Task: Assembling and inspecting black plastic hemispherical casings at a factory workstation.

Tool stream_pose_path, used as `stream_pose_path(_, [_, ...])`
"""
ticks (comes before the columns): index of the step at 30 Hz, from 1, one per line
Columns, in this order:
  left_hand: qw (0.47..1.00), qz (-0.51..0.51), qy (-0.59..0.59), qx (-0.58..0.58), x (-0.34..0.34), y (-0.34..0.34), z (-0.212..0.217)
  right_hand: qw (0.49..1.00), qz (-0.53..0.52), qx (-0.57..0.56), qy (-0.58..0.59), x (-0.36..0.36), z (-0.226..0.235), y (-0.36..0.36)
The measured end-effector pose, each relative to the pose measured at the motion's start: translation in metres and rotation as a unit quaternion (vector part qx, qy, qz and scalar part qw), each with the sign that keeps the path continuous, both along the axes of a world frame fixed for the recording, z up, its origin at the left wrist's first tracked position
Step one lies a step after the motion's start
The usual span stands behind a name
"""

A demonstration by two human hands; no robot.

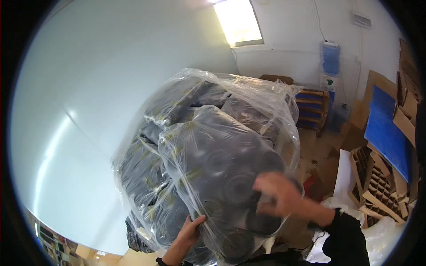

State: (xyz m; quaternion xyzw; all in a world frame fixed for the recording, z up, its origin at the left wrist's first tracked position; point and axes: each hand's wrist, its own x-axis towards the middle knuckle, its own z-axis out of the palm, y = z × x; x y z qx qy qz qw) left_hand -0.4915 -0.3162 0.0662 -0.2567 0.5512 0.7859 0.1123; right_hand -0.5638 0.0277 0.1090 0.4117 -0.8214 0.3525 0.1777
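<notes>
A clear plastic bag packed with dark, round-ended items bulges in front of me; through the film I cannot make out what they are. My left hand grips the bag's film at its near side, thumb on top. Over the bag's right part, my right hand is smeared by motion, so I cannot tell whether its fingers hold or touch the film. Behind and to the left, more dark bundles lie under a larger sheet of clear plastic.
A pale wall panel stands close on the left. At the right are cardboard dividers, a blue board and crumpled clear plastic. Farther back stand a wooden chair and a water dispenser, near a window.
</notes>
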Motion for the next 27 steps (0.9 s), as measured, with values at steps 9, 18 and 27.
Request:
stream_pose_path(9, [0.992, -0.124, 0.019, 0.026, -0.015, -0.022, -0.009, 0.728, -0.026, -0.241, -0.641, -0.148, -0.098, 0.050])
stream_pose_path(18, [0.972, -0.219, 0.076, -0.022, -0.012, -0.049, -0.019, 0.730, -0.073, -0.390, -0.556, -0.055, -0.023, 0.016])
stream_pose_path(27, [0.948, -0.251, 0.108, 0.166, 0.017, -0.101, -0.009, 0.782, -0.289, -0.346, -0.430, 0.088, 0.071, -0.035])
